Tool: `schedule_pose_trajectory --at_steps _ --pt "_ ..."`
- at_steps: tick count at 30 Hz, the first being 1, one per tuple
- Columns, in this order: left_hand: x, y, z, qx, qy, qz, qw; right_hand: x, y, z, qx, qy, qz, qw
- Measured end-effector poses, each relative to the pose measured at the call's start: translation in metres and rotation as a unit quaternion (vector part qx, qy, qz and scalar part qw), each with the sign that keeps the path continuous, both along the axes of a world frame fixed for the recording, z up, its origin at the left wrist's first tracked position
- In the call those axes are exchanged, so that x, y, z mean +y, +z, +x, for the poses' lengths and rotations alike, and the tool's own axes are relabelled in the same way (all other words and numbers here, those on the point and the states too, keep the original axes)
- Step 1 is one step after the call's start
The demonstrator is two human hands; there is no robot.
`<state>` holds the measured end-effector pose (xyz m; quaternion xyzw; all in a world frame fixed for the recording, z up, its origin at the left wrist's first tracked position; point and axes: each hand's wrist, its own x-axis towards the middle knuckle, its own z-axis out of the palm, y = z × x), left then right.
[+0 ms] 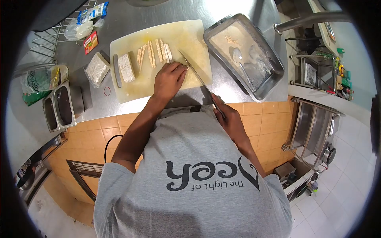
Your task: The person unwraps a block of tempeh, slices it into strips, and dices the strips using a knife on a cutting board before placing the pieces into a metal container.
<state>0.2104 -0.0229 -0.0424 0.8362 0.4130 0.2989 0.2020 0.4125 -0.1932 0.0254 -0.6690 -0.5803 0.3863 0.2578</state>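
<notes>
My left hand (168, 81) is over the yellowed cutting board (186, 33), its fingers bent together at the lower end of pale cut strips (151, 54). What it pinches, if anything, is too small to name. In my right hand (230, 121) is the handle of a long knife (198, 76), closed firmly in the fingers. The blade slants up and left across the board, its edge close to my left fingertips. A whitish block (126, 68) lies on the board, left of the strips. Beside the board sits a wrapped block (97, 70).
Right of the board, a metal tray (209, 37) holds pale batter and a spoon (240, 59). A red packet (91, 43), a blue packet (93, 13), a wire rack (45, 44) and metal containers (63, 105) stand left. A red rubber band (107, 91) lies near the counter edge.
</notes>
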Motion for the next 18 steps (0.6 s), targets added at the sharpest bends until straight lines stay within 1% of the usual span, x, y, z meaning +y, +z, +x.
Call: schedule_pose_trajectory --at_steps 3,6,14,17,18 --pt "-0.002 0.001 0.002 -0.006 0.011 -0.002 1.000 -0.005 -0.007 0.004 -0.013 0.009 0.070 0.997" --pt "-0.001 0.000 0.002 -0.008 0.018 0.002 1.000 -0.012 -0.002 0.006 -0.003 0.011 0.068 0.998" --pt "0.000 0.001 0.001 -0.018 0.014 -0.006 1.000 -0.019 0.007 0.002 -0.029 0.012 0.040 0.999" --pt "0.001 0.003 -0.001 -0.003 0.005 -0.008 1.000 -0.015 0.009 0.002 -0.036 0.011 -0.052 0.998" --pt "0.001 0.003 -0.002 0.004 0.002 -0.010 1.000 -0.013 0.007 0.001 -0.031 0.008 -0.044 0.998"
